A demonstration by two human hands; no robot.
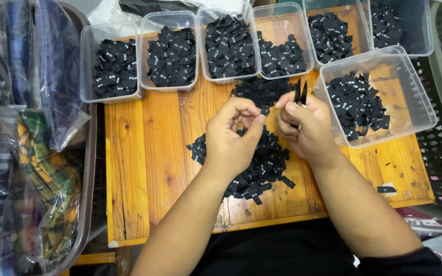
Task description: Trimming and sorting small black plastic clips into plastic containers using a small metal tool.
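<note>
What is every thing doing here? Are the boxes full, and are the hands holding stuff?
Left hand: curled, pinching a small black label.
Right hand: closed on a few black labels that stick up.
Pile: loose, spread on the table.
Tubs: open, no lids, each partly filled with labels.
Near tub: tilted, partly filled.
Bags: packed with folded cloth.

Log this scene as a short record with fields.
surface: wooden table
pile: loose black labels under the hands
left hand: curled, fingertips pinching at a label, too small to see clearly
right hand: holds a few black labels upright
tubs: clear plastic tubs of black labels along the far edge and right
left side: bagged fabric in a brown bin
</note>
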